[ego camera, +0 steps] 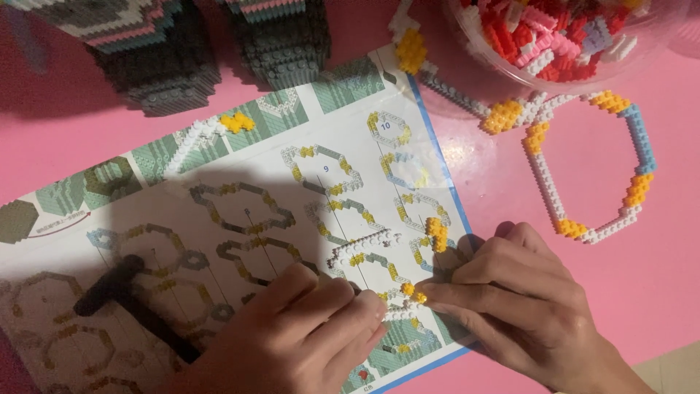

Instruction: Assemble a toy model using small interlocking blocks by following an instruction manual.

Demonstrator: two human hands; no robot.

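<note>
My left hand (306, 332) and my right hand (510, 299) meet low in the head view over a printed instruction sheet (240, 211). Between their fingertips sits a small frame of tiny white bricks with yellow corner bricks (386, 266). Both hands pinch its lower edge, where a yellow brick (417, 293) shows between my fingers. The frame lies flat on the sheet. Part of it is hidden under my fingers.
A finished hexagon ring of white, yellow and blue bricks (590, 171) lies on the pink table at right. A clear bowl of loose red, pink and white bricks (561, 33) stands at top right. Dark brick-built blocks (168, 51) stand top left. A black tool (124, 299) rests on the sheet.
</note>
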